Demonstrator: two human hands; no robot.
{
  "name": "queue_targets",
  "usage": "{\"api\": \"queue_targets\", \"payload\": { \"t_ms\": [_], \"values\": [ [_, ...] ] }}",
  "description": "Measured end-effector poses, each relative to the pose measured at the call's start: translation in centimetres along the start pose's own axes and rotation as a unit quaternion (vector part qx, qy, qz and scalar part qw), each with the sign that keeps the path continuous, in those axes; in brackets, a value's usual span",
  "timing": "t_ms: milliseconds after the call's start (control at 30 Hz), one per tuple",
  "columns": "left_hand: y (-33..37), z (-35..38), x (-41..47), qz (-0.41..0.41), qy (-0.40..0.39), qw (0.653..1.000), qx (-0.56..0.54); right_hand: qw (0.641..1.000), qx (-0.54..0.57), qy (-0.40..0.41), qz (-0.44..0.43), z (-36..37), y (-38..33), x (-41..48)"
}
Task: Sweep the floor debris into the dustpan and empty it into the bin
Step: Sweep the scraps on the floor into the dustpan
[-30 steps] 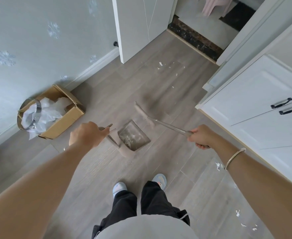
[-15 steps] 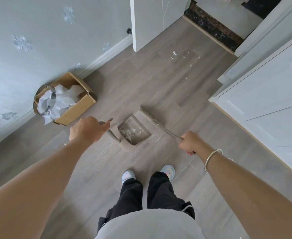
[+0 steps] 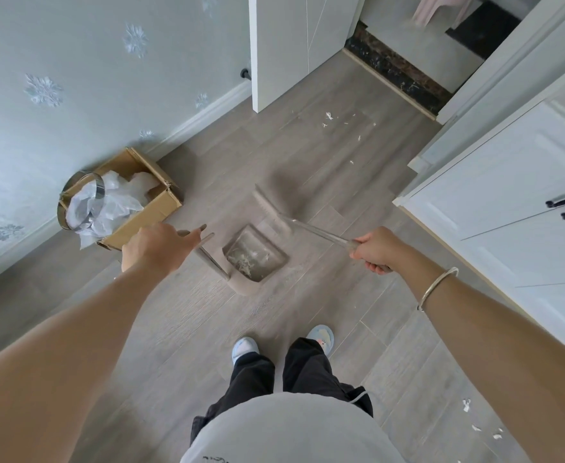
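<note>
My left hand grips the top of the long handle of a beige dustpan that stands on the grey wood floor, with white debris lying inside it. My right hand holds the metal handle of a broom, whose brush head rests just beyond the dustpan's far edge. White scraps lie on the floor near the doorway. More scraps lie at the lower right. A cardboard box with a metal-ringed bin holding white bags stands by the left wall.
White cabinets with black handles line the right side. An open white door and a dark threshold are ahead. My feet in light slippers stand just behind the dustpan.
The broom head has swung out from the dustpan's mouth to a spot slightly beyond it. My right hand has shifted right. The dustpan has stayed put.
</note>
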State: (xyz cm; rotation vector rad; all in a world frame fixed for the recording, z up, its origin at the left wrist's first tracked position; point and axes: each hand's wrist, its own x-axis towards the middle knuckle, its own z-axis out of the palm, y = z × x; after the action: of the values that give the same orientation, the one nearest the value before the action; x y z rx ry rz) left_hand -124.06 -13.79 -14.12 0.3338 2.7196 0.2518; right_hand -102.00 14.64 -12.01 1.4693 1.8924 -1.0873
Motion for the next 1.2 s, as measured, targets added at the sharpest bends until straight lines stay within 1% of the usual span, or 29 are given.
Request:
{"api": "queue_targets", "payload": {
  "t_ms": [133,300,367,433,500,567,700,800,1000,1100,1200],
  "values": [
    [-1.0,-1.1,0.4,-0.005,0.003,1.000,-0.029,0.999,0.006,0.014,0.039,0.4,1.3,-0.8],
    [-0.8,-2.8,1.4,0.003,0.017,0.999,-0.039,0.996,0.020,0.001,0.082,-0.3,4.0,-2.5],
    [-0.5,-3.5,1.7,0.008,0.025,0.999,-0.046,0.994,0.060,-0.019,0.094,-0.3,5.1,-3.2],
    [-0.3,-4.1,1.7,0.015,0.050,0.998,-0.045,0.987,0.107,-0.047,0.113,0.5,6.2,-3.7],
    [-0.1,-4.6,1.9,0.012,0.066,0.996,-0.053,0.980,0.129,-0.082,0.130,2.0,6.8,-4.1],
    [-0.1,-5.1,2.0,0.006,0.078,0.995,-0.060,0.975,0.148,-0.110,0.126,3.9,7.0,-4.1],
    [-0.5,-6.2,2.5,0.021,0.085,0.993,-0.073,0.967,0.187,-0.151,0.088,8.3,6.1,-3.6],
    [-0.4,-7.0,3.2,0.009,0.107,0.991,-0.084,0.957,0.220,-0.175,0.078,11.2,4.7,-3.0],
    [-0.3,-6.8,3.4,-0.023,0.112,0.991,-0.067,0.946,0.257,-0.166,0.102,15.1,1.3,-0.6],
    [0.4,-6.5,3.1,-0.027,0.116,0.991,-0.061,0.954,0.224,-0.138,0.145,15.7,0.8,0.6],
    [1.4,-6.2,2.9,-0.029,0.112,0.992,-0.053,0.953,0.193,-0.138,0.191,14.5,2.1,1.7]
  ]
}}
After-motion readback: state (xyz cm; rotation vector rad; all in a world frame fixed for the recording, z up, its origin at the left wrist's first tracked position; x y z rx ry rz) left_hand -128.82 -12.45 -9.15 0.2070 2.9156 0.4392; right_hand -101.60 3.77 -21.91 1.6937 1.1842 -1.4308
